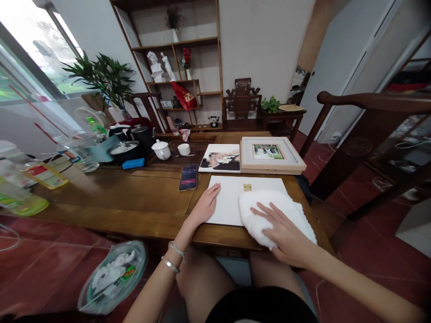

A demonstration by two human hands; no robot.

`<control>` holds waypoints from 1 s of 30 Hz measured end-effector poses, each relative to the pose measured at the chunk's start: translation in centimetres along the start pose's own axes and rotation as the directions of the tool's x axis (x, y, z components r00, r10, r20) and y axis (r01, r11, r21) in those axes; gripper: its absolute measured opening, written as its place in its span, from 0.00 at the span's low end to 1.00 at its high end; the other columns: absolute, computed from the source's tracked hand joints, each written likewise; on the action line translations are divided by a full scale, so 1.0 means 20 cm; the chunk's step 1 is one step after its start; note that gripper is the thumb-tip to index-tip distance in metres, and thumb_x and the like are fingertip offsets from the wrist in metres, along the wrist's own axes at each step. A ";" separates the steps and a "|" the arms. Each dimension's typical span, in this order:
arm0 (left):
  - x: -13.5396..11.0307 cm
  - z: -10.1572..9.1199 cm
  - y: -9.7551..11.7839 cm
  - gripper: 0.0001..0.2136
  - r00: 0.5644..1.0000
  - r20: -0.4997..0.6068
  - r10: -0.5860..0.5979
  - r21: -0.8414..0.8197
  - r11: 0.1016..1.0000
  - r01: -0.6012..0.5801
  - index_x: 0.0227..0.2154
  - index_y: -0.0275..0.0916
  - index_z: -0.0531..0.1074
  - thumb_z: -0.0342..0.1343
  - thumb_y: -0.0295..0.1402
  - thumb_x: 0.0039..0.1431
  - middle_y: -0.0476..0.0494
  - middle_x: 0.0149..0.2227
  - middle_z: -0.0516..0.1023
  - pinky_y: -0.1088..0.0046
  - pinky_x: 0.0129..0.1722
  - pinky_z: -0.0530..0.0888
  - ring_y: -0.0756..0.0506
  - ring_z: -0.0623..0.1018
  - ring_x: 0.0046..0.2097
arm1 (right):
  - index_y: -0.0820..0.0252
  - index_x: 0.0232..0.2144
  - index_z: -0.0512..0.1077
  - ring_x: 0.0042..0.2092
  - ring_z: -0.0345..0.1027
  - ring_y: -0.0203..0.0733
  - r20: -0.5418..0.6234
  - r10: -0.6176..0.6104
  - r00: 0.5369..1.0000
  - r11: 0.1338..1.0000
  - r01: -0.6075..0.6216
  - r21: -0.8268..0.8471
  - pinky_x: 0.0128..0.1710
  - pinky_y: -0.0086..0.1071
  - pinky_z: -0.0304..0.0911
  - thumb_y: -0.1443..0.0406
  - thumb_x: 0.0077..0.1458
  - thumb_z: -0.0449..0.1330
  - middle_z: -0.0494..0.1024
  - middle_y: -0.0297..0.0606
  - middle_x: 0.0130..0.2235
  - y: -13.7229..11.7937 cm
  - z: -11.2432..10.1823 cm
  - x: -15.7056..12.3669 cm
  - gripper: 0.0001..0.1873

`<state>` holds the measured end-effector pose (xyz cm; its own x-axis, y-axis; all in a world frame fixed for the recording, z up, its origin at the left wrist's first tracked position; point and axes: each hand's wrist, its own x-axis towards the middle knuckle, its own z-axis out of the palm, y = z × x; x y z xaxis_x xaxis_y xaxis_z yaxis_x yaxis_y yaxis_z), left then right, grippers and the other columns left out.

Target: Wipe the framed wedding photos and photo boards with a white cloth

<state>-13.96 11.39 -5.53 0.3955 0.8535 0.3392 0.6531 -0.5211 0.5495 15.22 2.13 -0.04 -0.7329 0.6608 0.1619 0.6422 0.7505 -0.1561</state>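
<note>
A white rectangular panel point(227, 202) lies flat on the wooden table, with a small gold-coloured metal hanger point(247, 186) near its upper edge. My left hand point(206, 204) rests on the panel's left edge, fingers stretched out and holding nothing. Over the panel's right part is a fluffy white cloth point(296, 215), which hangs past the panel's near edge. My right hand point(281, 231) presses on this cloth with its fingers partly spread and the thumb sunk into the pile. The cloth hides the panel's lower right corner.
Behind the panel lie a photo panel point(218, 159) and a framed photo point(272, 157). A phone point(188, 177) is left of them. Further left stand a lidded white cup point(160, 150), a blue sponge point(133, 163) and several bottles. A lined bin point(114, 278) is on the floor.
</note>
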 end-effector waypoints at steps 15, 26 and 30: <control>0.00 0.01 -0.02 0.22 1.000 -0.020 0.009 -0.012 1.000 -0.009 0.59 0.38 0.61 0.39 0.28 0.63 0.39 0.62 0.61 0.57 0.64 0.55 0.44 0.59 0.64 | 0.68 0.45 0.72 0.66 0.43 0.60 0.091 0.151 0.984 0.988 -0.148 -0.029 0.62 0.57 0.42 0.73 0.47 0.54 0.62 0.56 0.60 0.06 -0.06 0.30 0.21; 0.00 0.00 0.00 0.22 1.000 -0.008 0.007 0.009 1.000 -0.007 0.59 0.36 0.61 0.38 0.28 0.63 0.38 0.63 0.60 0.56 0.64 0.55 0.44 0.59 0.64 | 0.64 0.37 0.73 0.65 0.48 0.55 0.081 0.090 0.993 0.995 -0.093 0.036 0.62 0.50 0.47 0.71 0.46 0.56 0.64 0.53 0.60 0.03 -0.09 0.18 0.13; 0.00 -0.01 0.00 0.22 1.000 -0.002 0.006 -0.002 1.000 -0.006 0.59 0.38 0.61 0.38 0.28 0.63 0.39 0.63 0.60 0.56 0.64 0.55 0.44 0.59 0.64 | 0.64 0.41 0.70 0.62 0.54 0.55 0.059 0.151 0.987 0.989 -0.151 -0.011 0.58 0.49 0.53 0.69 0.50 0.54 0.67 0.54 0.56 0.20 -0.12 0.35 0.14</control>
<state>-14.08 11.41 -5.48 0.3981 0.8505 0.3439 0.6496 -0.5260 0.5489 13.22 9.79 2.80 -0.6395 0.7648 0.0785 0.7477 0.6424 -0.1684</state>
